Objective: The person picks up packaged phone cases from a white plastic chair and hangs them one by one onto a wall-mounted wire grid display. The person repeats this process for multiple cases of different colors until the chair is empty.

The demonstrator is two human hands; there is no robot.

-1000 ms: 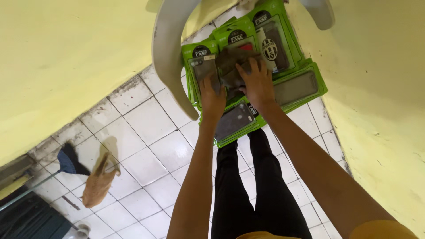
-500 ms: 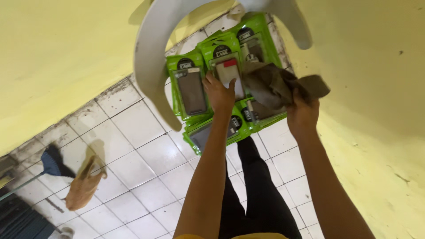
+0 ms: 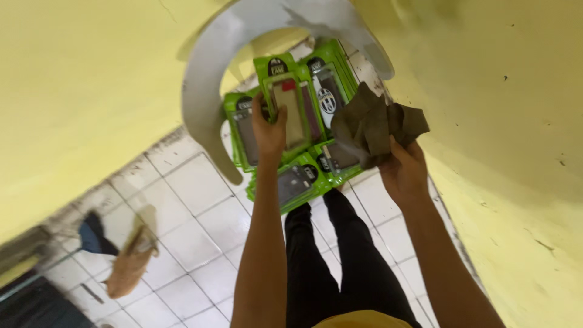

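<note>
My left hand (image 3: 268, 127) grips a green packaged phone case (image 3: 290, 108) that lies on top of a pile of similar green packages (image 3: 290, 182). A crumpled brown cloth (image 3: 373, 124) is held up in my right hand (image 3: 404, 170), just right of the pile. The packages rest on the seat of a white plastic chair (image 3: 203, 91), whose curved back arches over them. My legs in black trousers (image 3: 337, 261) reach towards the chair.
Yellow walls (image 3: 516, 121) close in on both sides. The floor is white tile (image 3: 200, 212). A brown sandal (image 3: 130, 261) and a dark blue object (image 3: 94, 237) lie on the tiles at lower left.
My right hand has lifted the brown cloth off the packages and moved it right. My left hand has shifted onto the upper middle package. The view has swung slightly.
</note>
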